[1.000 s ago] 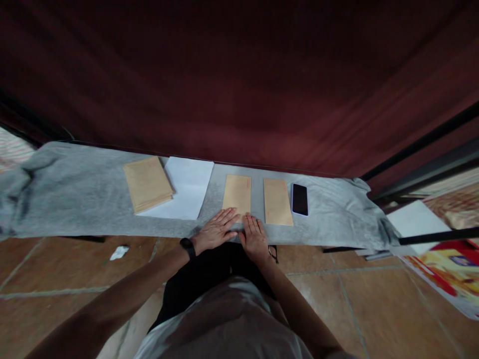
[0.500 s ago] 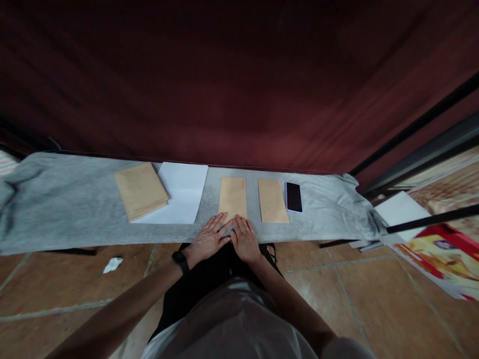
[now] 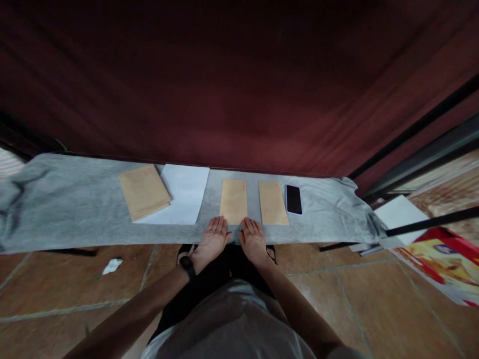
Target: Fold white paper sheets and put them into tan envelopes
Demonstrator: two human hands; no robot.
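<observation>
From the head: a long bench [image 3: 82, 204] under gray cloth, with a dark red curtain [image 3: 224, 114] hanging along its far edge. Right of the bench's middle, between far and near edges, a tan envelope [image 3: 234, 202] lying flat, with small red print by its far right corner and a strip of bare cloth between it and the near edge.

Over the envelope's near left corner, the fingertips of the left hand [image 3: 214, 242], palm down, with straight fingers side by side and thumb slightly apart; grasping nothing. At its near right corner, the right hand [image 3: 254, 244], also palm down, with fingers extended close together and nothing in their hold. Cannot tell how firmly pressed. On the left wrist, a black watch [image 3: 187, 268].

Farther toward the bench's right end, a second envelope [image 3: 273, 203], apart from the first, then just beside it a phone [image 3: 294, 200], dark screen up. Toward the left end, a stack of envelopes [image 3: 144, 192], slightly turned, overlapping white paper [image 3: 185, 194] near the far edge.

Below the near edge, toward the left end, a white scrap [image 3: 112, 266] on the tiled floor [image 3: 325, 299]. Past the right end, a red and yellow box [image 3: 445, 262].
</observation>
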